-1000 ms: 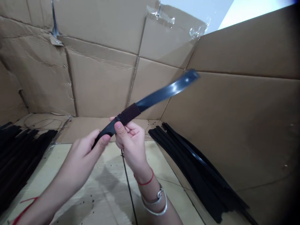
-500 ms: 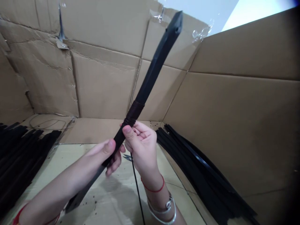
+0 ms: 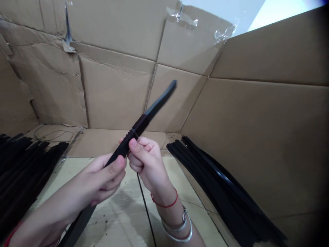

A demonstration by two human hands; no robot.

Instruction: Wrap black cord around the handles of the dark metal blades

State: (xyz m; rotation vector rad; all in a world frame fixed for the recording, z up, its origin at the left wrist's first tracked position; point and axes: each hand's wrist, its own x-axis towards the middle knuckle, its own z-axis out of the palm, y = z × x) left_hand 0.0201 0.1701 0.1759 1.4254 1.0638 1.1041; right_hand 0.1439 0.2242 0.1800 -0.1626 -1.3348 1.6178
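Note:
A long black strip (image 3: 158, 105) with a bent, angled tip runs slantwise up and away from me. Dark cord is wound tightly around its middle as a wrapping (image 3: 140, 126), with looser ridged turns at the lower end. My left hand (image 3: 109, 175) is closed around the strip below the wrapping. Close beside it, my right hand (image 3: 146, 159) is closed, its thumb pressed on the strip at the lower turns. From under this hand the loose cord (image 3: 146, 206) hangs down toward me; the fingers' exact hold on it is hidden.
Several black strips lie in a pile on the left (image 3: 28, 178) and in another on the right (image 3: 213, 185). Tall cardboard walls (image 3: 118, 89) enclose the pale work surface (image 3: 120, 219). A thin cord coil (image 3: 52, 135) lies at the back left. Small dark specks dot the surface.
The strip's far tip has swung down and tilted away from me. My left hand's fingers have closed around the strip. Both hands shifted slightly left, and the small snips behind them are now hidden.

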